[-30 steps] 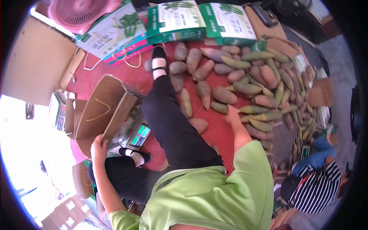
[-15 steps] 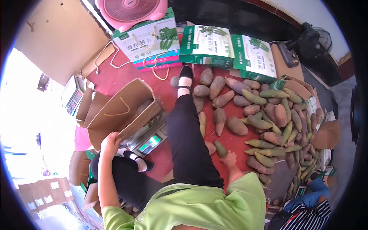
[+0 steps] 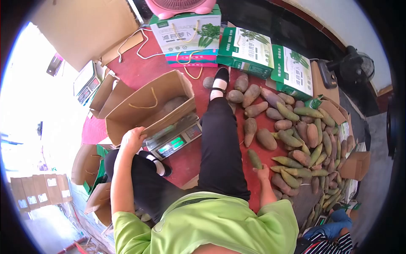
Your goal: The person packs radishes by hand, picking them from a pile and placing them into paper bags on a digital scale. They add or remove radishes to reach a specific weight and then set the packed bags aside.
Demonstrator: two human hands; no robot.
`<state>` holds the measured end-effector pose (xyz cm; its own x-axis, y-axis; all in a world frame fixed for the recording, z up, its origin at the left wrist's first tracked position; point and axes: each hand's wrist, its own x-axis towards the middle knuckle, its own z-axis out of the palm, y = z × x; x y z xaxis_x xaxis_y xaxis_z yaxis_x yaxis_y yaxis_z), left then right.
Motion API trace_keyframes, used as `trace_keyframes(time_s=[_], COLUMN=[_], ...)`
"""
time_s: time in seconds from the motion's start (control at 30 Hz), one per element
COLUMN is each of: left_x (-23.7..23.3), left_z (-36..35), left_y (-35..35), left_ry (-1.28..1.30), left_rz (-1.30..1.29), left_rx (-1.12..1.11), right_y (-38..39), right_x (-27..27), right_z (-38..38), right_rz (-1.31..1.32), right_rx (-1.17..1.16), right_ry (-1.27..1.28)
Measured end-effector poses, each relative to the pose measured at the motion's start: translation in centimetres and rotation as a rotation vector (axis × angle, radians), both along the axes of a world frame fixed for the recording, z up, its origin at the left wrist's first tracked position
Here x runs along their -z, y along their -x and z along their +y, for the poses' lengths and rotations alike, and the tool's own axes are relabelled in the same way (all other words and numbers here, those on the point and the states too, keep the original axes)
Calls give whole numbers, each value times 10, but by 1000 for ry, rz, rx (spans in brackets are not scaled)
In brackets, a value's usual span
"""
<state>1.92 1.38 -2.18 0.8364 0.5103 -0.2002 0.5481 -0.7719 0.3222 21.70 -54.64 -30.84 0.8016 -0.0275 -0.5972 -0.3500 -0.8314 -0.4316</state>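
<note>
Hands well apart. My right hand (image 3: 262,172) is closed round the lower end of a green radish (image 3: 254,158), just above the red floor (image 3: 182,169) as far as I can tell, left of the pile (image 3: 313,133). My left hand (image 3: 133,140) is clamped on the near rim of the open carton (image 3: 169,120), which looks set on a scale (image 3: 186,137) with its lit display past the carton's near edge; some roots show inside.

Radish: I'd guess firm, fairly dense, stiff, smooth-skinned, maybe a bit slippery if damp; could bruise or snap if dropped. Best hold is round the thick middle; the end grip now likely lets it tip. Carton: light walls, bendy, so I'd take the rim near a corner, not mid-wall.

Floor is red, flat-looking; the pile, green and reddish roots mixed, spills over its right edge onto a dark sheet (image 3: 301,199). Printed boxes (image 3: 253,48) line the far edge, a pink fan (image 3: 182,6) on the left one, a black fan (image 3: 358,67) past the far right corner. Glare at left hides detail. A co-worker (image 3: 334,237) is at lower right, hands unclear.
</note>
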Motion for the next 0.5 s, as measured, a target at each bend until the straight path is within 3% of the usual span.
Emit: trace_keyframes(time_s=[0.07,0.13,0.2,0.37,0.47,0.5], left_x=[0,0,0,5,4,2], left_z=[2,2,2,2,1,-1], left_y=[1,2,4,7,4,4], left_ry=[5,14,26,28,88,108], left_rz=[-3,-23,-47,-64,-58,-74], left_rx=[-1,21,34,81,86,91], right_y=[-16,-41,-70,-109,-104,-99], right_x=[-17,-60,-107,-266,-334,-340], right_z=[2,25,60,193,269,295], right_rz=[-85,-322,-721,-936,-930,-1047], right_rx=[57,-89,-302,-545,-757,-828], right_ry=[-142,-128,-217,-346,-413,-467])
